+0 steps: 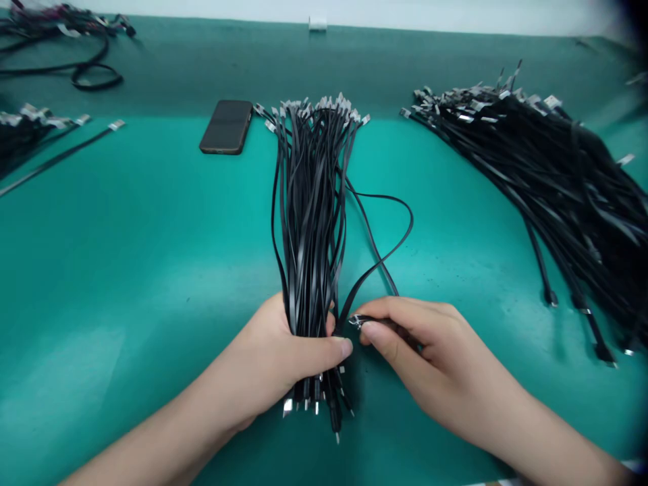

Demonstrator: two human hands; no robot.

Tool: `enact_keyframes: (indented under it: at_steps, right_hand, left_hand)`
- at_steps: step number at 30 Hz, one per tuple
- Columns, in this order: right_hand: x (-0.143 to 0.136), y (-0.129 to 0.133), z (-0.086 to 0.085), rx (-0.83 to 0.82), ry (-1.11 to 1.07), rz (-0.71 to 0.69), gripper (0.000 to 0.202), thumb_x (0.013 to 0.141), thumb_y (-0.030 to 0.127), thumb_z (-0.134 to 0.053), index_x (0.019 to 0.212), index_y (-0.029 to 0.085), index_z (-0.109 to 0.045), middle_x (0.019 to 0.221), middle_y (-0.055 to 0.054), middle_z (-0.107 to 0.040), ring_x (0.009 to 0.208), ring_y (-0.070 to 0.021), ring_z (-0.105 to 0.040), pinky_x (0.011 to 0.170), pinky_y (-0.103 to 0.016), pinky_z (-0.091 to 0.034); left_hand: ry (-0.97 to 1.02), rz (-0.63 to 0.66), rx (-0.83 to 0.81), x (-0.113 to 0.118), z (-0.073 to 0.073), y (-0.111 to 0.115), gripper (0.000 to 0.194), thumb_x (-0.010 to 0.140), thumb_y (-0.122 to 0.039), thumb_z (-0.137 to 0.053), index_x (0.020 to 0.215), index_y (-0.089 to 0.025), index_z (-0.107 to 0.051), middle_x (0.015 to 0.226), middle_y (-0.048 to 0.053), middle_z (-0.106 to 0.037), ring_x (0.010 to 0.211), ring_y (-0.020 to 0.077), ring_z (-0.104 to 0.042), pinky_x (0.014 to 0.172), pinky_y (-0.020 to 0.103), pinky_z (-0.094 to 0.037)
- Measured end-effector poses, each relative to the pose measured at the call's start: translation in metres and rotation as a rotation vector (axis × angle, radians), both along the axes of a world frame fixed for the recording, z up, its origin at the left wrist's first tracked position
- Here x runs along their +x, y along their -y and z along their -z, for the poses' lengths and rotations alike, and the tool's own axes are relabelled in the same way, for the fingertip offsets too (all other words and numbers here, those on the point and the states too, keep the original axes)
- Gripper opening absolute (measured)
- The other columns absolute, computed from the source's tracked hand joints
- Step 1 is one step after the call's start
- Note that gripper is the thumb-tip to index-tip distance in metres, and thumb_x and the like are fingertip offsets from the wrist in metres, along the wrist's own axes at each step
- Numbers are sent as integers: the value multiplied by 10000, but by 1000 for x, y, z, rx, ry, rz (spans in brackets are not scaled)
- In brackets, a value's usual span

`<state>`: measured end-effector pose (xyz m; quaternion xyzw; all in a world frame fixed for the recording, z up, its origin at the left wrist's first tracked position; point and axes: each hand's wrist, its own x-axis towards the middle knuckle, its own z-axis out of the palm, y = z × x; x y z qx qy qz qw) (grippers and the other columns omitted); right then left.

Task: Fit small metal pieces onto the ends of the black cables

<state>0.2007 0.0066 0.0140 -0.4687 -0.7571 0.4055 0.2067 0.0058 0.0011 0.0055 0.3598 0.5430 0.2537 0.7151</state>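
A thick bundle of flat black cables (311, 216) runs up the middle of the green table, its silver connectors fanned out at the far end. My left hand (288, 358) is wrapped round the near end, thumb across the front, with black plugs and metal tips poking out below. Just right of it, my right hand (425, 351) pinches a black cable end (362, 320) with a metal connector between thumb and fingers. A loose cable loop (410, 216) bows out to the right of the bundle. Part of the pinched cable is hidden by the right hand.
A dark phone (227, 127) lies left of the bundle's far end. On the right is a large pile of black cables (547, 162). More connector-ended cables (30, 131) lie at the left edge, below a tangle of cables (65, 30). Everything rests on a green surface (152, 270).
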Motion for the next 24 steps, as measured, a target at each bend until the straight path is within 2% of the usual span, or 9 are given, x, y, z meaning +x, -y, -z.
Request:
enact_keyframes:
  at_steps: [5, 13, 18, 24]
  right_hand:
    - [-2, -2, -2, 21, 13, 8, 210, 983, 385, -615, 960, 225, -749, 720, -33, -713, 681, -200, -662, 580, -284, -492]
    - [2, 5, 2, -67, -14, -26, 213, 1043, 225, -509, 931, 223, -690, 833, -5, -731, 714, -149, -649, 621, -267, -464]
    - [3, 5, 4, -44, -55, -15, 177, 1034, 200, -538, 934, 230, -681, 782, 41, -696, 679, -108, -619, 606, -234, -436]
    - [2, 4, 4, -38, -54, -29, 191, 1031, 193, -539, 900, 220, -676, 748, 44, -678, 654, -103, -597, 593, -234, -423]
  left_hand:
    - [-7, -14, 0, 0, -3, 0, 284, 692, -242, -783, 707, -209, -502, 638, -75, -460, 605, 115, -427, 567, 256, -333]
    - [-17, 11, 5, 1, -2, -1, 291, 696, -268, -786, 703, -202, -502, 644, -69, -461, 609, 112, -418, 571, 254, -342]
    - [6, 13, 11, -2, 2, 0, 284, 722, -272, -788, 734, -197, -515, 663, -68, -471, 623, 108, -429, 576, 244, -355]
    - [27, 26, 37, -3, 5, 0, 280, 744, -270, -782, 731, -195, -512, 664, -73, -457, 623, 102, -416, 569, 241, -335]
